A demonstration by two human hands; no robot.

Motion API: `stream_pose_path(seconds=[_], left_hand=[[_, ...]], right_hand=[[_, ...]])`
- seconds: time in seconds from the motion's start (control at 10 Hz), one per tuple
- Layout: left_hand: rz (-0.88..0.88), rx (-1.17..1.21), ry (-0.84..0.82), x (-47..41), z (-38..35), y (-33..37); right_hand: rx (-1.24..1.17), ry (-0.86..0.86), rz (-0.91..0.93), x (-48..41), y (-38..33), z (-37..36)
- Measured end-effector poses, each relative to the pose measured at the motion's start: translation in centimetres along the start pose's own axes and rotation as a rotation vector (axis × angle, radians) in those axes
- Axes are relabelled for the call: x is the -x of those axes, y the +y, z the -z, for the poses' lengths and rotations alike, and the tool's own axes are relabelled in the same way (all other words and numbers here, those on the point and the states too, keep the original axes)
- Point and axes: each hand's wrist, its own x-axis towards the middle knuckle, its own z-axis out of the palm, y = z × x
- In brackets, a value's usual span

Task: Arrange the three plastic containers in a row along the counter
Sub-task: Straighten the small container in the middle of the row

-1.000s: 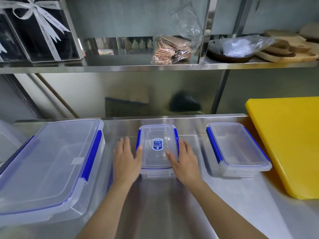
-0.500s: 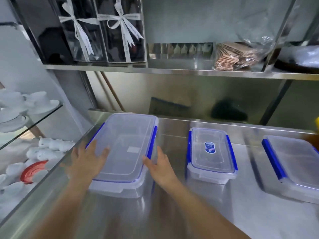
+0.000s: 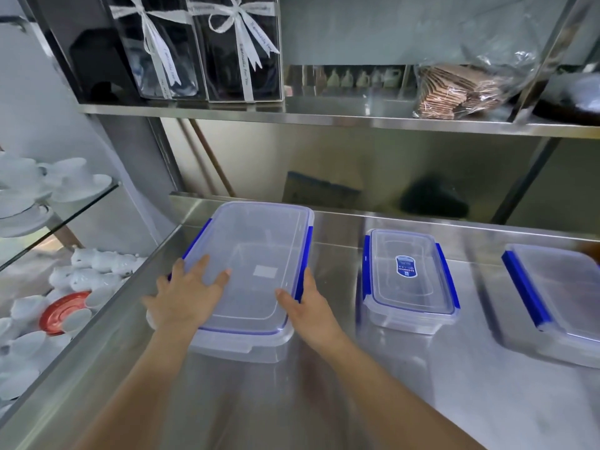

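On the steel counter (image 3: 373, 368), both hands (image 3: 190, 295) grip the large container (image 3: 256, 254); labels unreadable.

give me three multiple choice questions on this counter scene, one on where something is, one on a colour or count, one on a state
1. Where is the container with the blue label on its lid?
A. left end of the row
B. middle of the row
C. on the upper shelf

2. What colour are the lid clips?
A. red
B. green
C. blue

3. What are the hands doing with the large container?
A. holding it at both sides
B. lifting off its lid
C. resting away from it

Answers:
1 B, the labelled container sits between the large container and the right container.
2 C, blue clips run along the long sides.
3 A, the left hand and right hand press its sides, lid on.
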Motion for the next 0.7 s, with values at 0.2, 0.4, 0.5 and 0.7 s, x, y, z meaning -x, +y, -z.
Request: stream_pose_path(seconds=[0.2,0.4,0.5,0.7], left_hand=[[-0.004,-0.025,0.011,0.3,-0.2,0.4],[-0.024,-0.043,0.009,0.4,-0.2,0.6],[-0.058,-0.052,-0.002,0.7,0.4,0.6],[-0.270,0.036,0.190,3.1,3.7,4.7]], right_hand=[[-0.015,-0.007,-0.009,0.1,0.6,0.6],[0.158,-0.002,0.010,0.3,0.7,1.0],[0.254,0.000,0.025,2.3,-1.3,3.1],[0.498,0.035,0.038,7.8,-5.7,12.3]])
